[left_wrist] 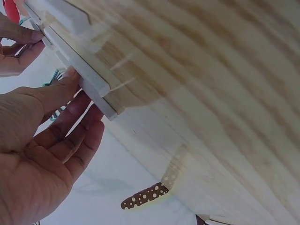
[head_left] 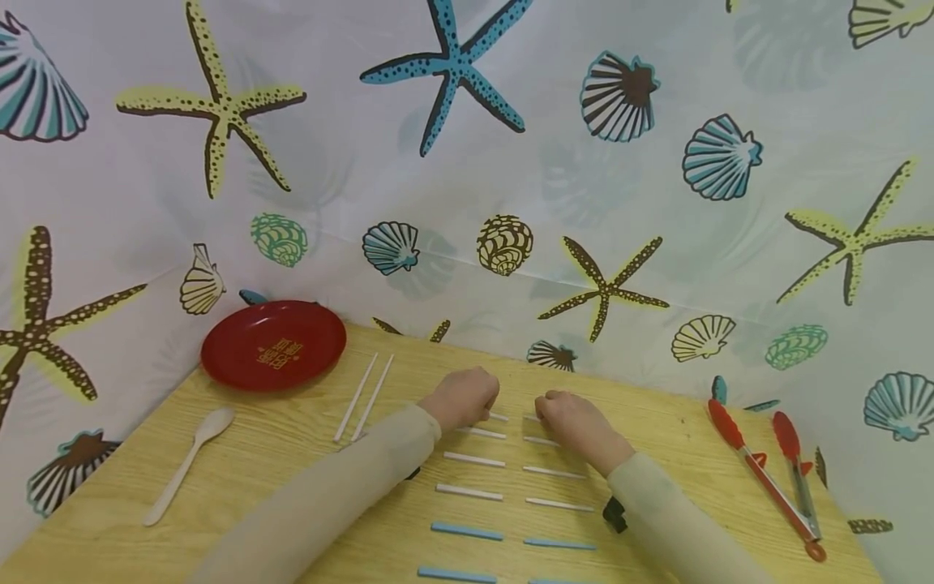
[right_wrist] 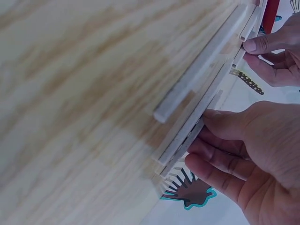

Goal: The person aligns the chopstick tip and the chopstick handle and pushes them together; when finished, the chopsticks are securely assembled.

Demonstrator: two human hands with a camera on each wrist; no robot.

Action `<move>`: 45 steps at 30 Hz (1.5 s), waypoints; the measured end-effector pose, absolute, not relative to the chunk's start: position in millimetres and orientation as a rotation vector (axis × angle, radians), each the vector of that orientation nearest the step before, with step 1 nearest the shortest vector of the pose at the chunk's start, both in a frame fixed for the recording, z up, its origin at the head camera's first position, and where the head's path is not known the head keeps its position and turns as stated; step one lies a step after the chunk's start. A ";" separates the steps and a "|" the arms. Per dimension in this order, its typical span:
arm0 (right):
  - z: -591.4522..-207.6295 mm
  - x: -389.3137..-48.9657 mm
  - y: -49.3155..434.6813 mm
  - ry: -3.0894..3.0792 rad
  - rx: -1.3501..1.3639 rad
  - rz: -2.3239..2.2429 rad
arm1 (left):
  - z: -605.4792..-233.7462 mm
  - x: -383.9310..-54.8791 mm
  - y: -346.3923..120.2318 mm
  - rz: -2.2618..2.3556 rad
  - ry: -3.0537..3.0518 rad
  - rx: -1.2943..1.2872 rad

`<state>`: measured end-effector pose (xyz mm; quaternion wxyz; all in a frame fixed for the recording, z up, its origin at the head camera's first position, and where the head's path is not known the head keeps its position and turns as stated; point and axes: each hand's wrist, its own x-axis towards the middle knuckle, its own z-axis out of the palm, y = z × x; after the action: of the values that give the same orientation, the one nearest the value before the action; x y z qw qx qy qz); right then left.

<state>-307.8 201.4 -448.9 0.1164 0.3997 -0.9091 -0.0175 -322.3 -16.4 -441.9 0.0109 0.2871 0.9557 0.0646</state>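
Two columns of short sticks lie on the wooden table, white ones [head_left: 469, 492] farther off and blue ones [head_left: 467, 531] nearer. At the far end of the left column my left hand [head_left: 463, 397] pinches a white stick [left_wrist: 104, 107] between thumb and fingers, beside another white stick. My right hand [head_left: 580, 430] does likewise at the far end of the right column, its thumb and fingers on a white stick [right_wrist: 168, 167] alongside a neighbouring one. From the head view, both hands partly cover the farthest sticks.
To the left are a red plate [head_left: 273, 345], a pair of white chopsticks [head_left: 374, 397] and a white spoon [head_left: 188, 462]. Red-tipped tongs [head_left: 773, 487] lie at the right edge. A curtain [head_left: 467, 186] printed with starfish and shells hangs behind the table [head_left: 649, 487].
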 end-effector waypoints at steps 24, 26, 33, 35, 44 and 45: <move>-424.5 -301.0 217.5 -2.614 1.187 -0.012 | -423.0 -315.6 -31.2 0.357 3.046 1.114; -420.7 -300.9 218.9 -2.595 1.179 0.022 | -417.5 -314.0 -32.6 0.376 3.056 1.138; -405.7 -291.9 220.0 -2.588 1.155 0.066 | -402.1 -298.7 -33.8 0.364 3.127 1.134; -400.0 -287.9 219.3 -2.571 1.149 0.084 | -398.0 -293.6 -32.4 0.349 3.149 1.131; -381.8 -277.7 213.1 -2.470 1.132 0.093 | -380.1 -280.3 -24.3 0.369 3.176 1.190; -381.2 -277.3 212.5 -2.469 1.127 0.093 | -379.8 -280.2 -23.8 0.368 3.175 1.190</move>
<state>-277.3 212.5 -381.2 0.2115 0.4056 -0.8886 0.0335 -280.2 -23.8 -379.8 -0.1340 0.3458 0.9225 0.1069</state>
